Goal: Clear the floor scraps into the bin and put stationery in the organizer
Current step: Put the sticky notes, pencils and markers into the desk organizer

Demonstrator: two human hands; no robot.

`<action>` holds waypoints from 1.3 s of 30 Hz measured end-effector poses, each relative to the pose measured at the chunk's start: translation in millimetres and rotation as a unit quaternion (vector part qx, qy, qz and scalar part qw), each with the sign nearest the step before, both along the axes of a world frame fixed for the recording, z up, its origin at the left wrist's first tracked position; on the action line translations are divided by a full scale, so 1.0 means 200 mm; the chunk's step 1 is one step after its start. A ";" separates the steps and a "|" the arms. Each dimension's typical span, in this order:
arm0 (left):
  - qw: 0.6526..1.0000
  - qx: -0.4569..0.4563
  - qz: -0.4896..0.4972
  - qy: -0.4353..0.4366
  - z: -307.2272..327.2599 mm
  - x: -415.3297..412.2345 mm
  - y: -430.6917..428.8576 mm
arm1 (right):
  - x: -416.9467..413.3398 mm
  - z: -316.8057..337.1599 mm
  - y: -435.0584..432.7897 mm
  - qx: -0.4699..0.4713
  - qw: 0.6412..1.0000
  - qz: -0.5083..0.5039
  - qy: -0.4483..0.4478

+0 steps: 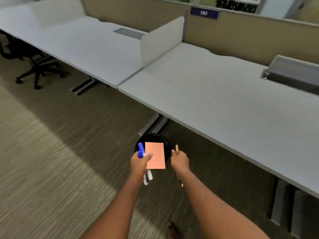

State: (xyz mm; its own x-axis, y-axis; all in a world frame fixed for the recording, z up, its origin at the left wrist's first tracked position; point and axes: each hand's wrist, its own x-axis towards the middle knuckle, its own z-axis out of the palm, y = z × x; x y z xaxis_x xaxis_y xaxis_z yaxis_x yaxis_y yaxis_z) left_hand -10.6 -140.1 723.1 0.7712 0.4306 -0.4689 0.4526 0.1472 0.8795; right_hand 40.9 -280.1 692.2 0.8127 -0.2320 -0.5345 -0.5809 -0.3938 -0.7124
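Observation:
My left hand [140,162] grips two blue-capped white markers [141,150] and pinches a salmon-pink paper [155,155] under the thumb. The paper hangs directly over a round black bin [155,138] on the floor by the desk leg. My right hand [179,160] is closed around a yellow pencil [177,149], whose dark tip pokes out below the wrist. Both hands hover just above the bin's near rim. The bin's inside is mostly hidden by the paper.
A long grey desk [224,104] runs across the right, with a white divider panel [160,42] and a grey tray-like unit [293,75] at its far right. A black office chair [34,66] stands at the left. Carpeted floor [51,152] spreads left. My bare foot [173,230] shows below.

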 end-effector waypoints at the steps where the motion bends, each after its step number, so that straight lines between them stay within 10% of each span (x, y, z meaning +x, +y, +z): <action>1: 1.000 0.009 -0.009 -0.004 0.04 0.02 -0.01 | 0.02 0.04 -0.01 -0.002 1.000 -0.007 -0.002; 39: 0.870 -0.034 -0.449 -0.202 0.83 0.32 -2.05 | -0.31 1.08 -2.15 -0.065 0.941 -0.169 -0.288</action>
State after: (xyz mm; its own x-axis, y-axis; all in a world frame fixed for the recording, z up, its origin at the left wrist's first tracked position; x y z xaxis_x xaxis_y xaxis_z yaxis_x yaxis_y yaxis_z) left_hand 54.2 -551.0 889.3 0.8906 -0.4474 -0.0817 0.0672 -0.0482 0.9966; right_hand -20.2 -709.2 908.6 0.8272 -0.5615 0.0217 -0.2213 -0.3610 -0.9059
